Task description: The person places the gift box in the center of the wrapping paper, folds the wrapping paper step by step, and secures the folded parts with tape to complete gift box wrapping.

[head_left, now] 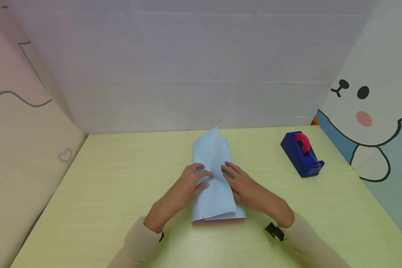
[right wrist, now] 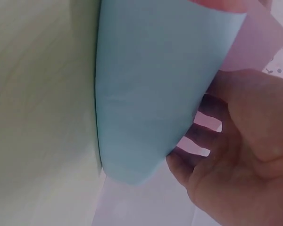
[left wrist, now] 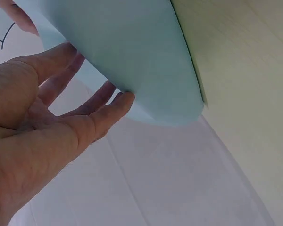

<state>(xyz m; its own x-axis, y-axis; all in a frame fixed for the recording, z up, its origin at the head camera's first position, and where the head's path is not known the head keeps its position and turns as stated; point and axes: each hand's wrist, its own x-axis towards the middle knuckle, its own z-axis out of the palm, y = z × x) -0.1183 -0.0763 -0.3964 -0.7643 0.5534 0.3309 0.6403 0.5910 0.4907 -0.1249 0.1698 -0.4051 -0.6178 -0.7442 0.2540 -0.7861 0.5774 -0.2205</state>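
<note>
A folded sheet of light blue paper (head_left: 207, 149) lies lengthwise at the middle of the table, its overlapping flaps meeting on top. Its far end rises to a point, and a reddish underside shows at the near end. On its left side rests my left hand (head_left: 192, 182), with spread, slightly bent fingers. My right hand (head_left: 248, 188) touches the right side, fingertips at the flap's edge. In the left wrist view the fingertips (left wrist: 127, 98) meet the rim of the blue paper (left wrist: 151, 61). The right wrist view shows the other hand's fingers passing behind the paper's edge (right wrist: 146, 94).
A blue tape dispenser (head_left: 299, 158) with a red-cored roll stands at the back right of the pale yellow table (head_left: 127, 167). A plain light wall (head_left: 201, 67) closes off the back. Cartoon-patterned panels (head_left: 372, 123) flank both sides.
</note>
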